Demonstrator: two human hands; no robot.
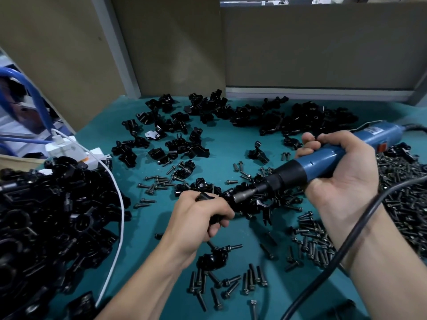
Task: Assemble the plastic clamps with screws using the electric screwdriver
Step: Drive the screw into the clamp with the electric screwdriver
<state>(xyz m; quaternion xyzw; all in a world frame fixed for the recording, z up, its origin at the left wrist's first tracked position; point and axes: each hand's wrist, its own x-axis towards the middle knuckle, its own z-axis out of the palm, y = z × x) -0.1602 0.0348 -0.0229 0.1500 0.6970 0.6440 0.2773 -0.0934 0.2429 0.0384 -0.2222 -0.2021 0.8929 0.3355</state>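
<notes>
The left grip (203, 213) is curled tight round a black plastic clamp (209, 197) just above the middle of the desk (231, 139), probably to brace it against the tool's twist. The right grip (342, 181) wraps the blue electric screwdriver (323, 162), palm turned toward the camera, with the bit (242, 196) slanting down-left to meet the clamp. Both forearms reach in from the near edge; loose screws (231, 282) lie near and right, handy for picking, with a heap of clamps (57, 215) at the left and more parts (254, 112) far
</notes>
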